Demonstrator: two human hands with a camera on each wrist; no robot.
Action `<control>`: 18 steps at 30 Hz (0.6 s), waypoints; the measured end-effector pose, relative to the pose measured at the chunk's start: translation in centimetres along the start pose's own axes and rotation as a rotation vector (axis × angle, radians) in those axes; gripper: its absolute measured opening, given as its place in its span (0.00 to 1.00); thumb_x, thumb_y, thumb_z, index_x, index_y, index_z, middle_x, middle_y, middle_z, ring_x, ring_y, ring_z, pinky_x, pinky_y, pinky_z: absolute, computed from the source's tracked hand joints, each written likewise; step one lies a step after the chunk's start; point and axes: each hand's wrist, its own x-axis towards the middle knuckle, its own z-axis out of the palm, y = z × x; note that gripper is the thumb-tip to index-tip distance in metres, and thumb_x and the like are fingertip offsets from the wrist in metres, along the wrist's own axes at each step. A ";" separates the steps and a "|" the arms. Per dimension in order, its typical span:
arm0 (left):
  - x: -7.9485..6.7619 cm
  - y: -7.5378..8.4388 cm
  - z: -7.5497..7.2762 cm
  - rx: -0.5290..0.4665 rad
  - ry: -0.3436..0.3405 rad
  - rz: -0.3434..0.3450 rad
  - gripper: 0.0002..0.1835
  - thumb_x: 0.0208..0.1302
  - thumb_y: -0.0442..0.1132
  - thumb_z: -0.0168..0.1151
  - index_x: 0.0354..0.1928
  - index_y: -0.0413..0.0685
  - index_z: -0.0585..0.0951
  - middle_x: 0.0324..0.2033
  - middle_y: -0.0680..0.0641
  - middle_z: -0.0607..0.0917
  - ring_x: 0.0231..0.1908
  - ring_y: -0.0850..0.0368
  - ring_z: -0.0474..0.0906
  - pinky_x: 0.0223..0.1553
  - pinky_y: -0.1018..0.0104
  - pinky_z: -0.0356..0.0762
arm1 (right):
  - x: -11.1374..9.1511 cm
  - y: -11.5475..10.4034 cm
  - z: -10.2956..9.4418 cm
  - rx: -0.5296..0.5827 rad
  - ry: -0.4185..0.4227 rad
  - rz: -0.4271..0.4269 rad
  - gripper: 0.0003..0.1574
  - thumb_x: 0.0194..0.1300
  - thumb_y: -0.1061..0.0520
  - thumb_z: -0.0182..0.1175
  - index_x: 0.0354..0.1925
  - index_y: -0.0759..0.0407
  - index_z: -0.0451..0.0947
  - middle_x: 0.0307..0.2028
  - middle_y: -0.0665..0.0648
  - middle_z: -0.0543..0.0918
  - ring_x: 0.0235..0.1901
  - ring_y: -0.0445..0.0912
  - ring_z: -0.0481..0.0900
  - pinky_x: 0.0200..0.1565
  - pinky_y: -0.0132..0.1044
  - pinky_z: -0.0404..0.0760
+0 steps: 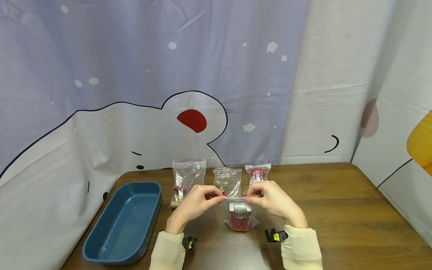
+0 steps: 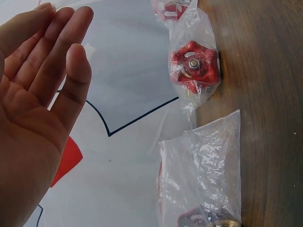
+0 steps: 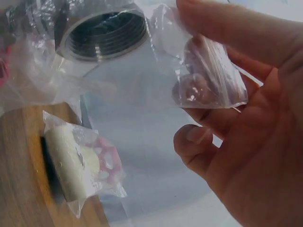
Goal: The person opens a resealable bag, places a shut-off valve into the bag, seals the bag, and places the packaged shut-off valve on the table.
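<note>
In the head view a clear zip bag (image 1: 252,221) hangs between both hands over the table. Inside it are a silver threaded valve (image 1: 240,209) and something red below. My left hand (image 1: 197,204) pinches one end of the bag's top edge between thumb and fingertips. The other end is pinched by my right hand (image 1: 275,200). The right wrist view shows the valve's round threaded opening (image 3: 106,35) through the plastic, close to the right fingers (image 3: 191,142). Seen from the left wrist, the left hand (image 2: 42,99) has its thumb against the fingertips.
Behind the hands stand three more bagged valves: the left bag (image 1: 189,174), the middle bag (image 1: 233,182) and the right bag (image 1: 258,174). A blue tray (image 1: 121,221) sits at the table's left. A printed curtain (image 1: 253,93) hangs behind the wooden table (image 1: 351,217).
</note>
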 end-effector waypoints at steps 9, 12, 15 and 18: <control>0.0 0.0 0.0 0.003 -0.003 0.005 0.04 0.64 0.38 0.66 0.37 0.48 0.87 0.31 0.61 0.84 0.31 0.64 0.79 0.34 0.67 0.79 | 0.0 0.0 0.0 -0.002 0.004 -0.021 0.05 0.57 0.58 0.71 0.29 0.51 0.83 0.24 0.41 0.79 0.25 0.36 0.75 0.30 0.32 0.76; 0.0 -0.1 0.0 0.001 -0.003 0.002 0.04 0.64 0.38 0.66 0.37 0.46 0.86 0.31 0.61 0.84 0.31 0.64 0.79 0.34 0.67 0.79 | -0.3 0.0 -0.4 0.005 -0.012 0.005 0.06 0.56 0.57 0.72 0.29 0.51 0.83 0.23 0.42 0.78 0.24 0.36 0.73 0.29 0.32 0.74; 0.0 -0.1 0.0 0.009 -0.003 -0.008 0.03 0.64 0.39 0.66 0.37 0.49 0.86 0.32 0.61 0.84 0.31 0.65 0.79 0.35 0.67 0.79 | -0.5 0.1 -0.6 0.009 -0.021 0.007 0.06 0.57 0.58 0.71 0.29 0.51 0.82 0.22 0.42 0.77 0.24 0.36 0.73 0.28 0.31 0.74; 0.0 -0.1 -0.1 0.008 -0.006 -0.015 0.03 0.65 0.40 0.66 0.37 0.51 0.86 0.31 0.62 0.84 0.31 0.64 0.79 0.35 0.67 0.79 | -0.5 0.3 -0.6 0.009 -0.005 -0.017 0.07 0.58 0.60 0.71 0.27 0.51 0.82 0.22 0.42 0.78 0.23 0.35 0.73 0.28 0.31 0.74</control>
